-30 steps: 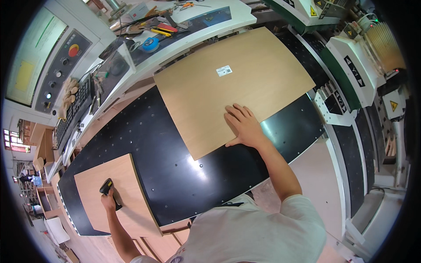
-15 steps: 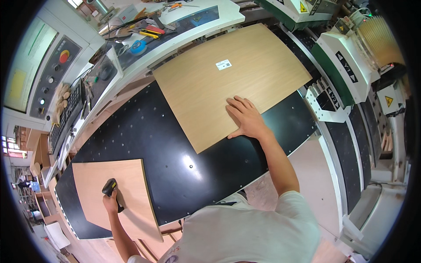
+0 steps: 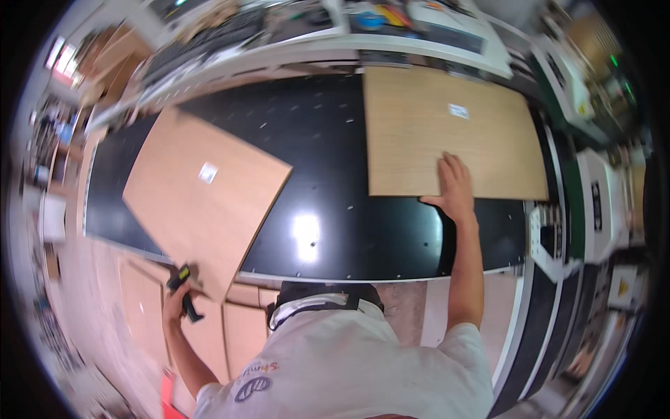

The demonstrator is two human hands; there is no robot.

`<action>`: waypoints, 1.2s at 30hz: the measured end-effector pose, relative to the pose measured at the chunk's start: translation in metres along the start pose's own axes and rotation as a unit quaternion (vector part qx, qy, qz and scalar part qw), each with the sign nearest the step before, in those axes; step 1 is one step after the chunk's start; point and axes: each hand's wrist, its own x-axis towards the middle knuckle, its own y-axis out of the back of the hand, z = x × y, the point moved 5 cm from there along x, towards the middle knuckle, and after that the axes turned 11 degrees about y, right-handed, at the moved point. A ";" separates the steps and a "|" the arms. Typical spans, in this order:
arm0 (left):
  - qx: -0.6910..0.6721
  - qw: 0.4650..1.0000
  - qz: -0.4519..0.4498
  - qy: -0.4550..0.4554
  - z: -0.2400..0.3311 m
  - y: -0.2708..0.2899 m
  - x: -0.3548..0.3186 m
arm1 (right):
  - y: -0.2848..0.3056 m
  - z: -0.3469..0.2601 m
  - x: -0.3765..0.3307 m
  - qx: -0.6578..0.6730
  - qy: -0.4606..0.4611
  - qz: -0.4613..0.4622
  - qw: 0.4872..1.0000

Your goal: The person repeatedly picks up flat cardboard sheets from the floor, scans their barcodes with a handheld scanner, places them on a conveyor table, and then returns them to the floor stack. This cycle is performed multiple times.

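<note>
My left hand (image 3: 172, 305) is wrapped around the handle of a black handheld scanner (image 3: 183, 288), at the near left edge of a loose wood-grain panel (image 3: 237, 188). That panel lies askew on the left of the black machine table (image 3: 328, 160), its near corner sticking out past the table's front edge. A small white label (image 3: 208, 172) shows on it. My right hand (image 3: 456, 190) lies with fingers spread on the near edge of a second wood-grain panel (image 3: 412, 133), thumb apart along the edge. This panel also bears a white label (image 3: 458, 110).
Several more panels (image 3: 199, 325) stand or lie below the table at front left. Behind the table runs a bench with a keyboard (image 3: 202, 52), a blue tape roll (image 3: 370, 20) and tools. White and green machine heads (image 3: 597, 199) stand at the right.
My view has turned. The left panel now sits at an angle, farther up onto the table, and its label shows. The scanner has come back toward me; my right hand stays on its panel.
</note>
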 end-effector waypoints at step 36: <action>-0.640 0.743 0.195 0.021 -0.713 0.005 -0.579 | -0.160 -0.660 -0.337 0.676 -0.063 -0.544 0.493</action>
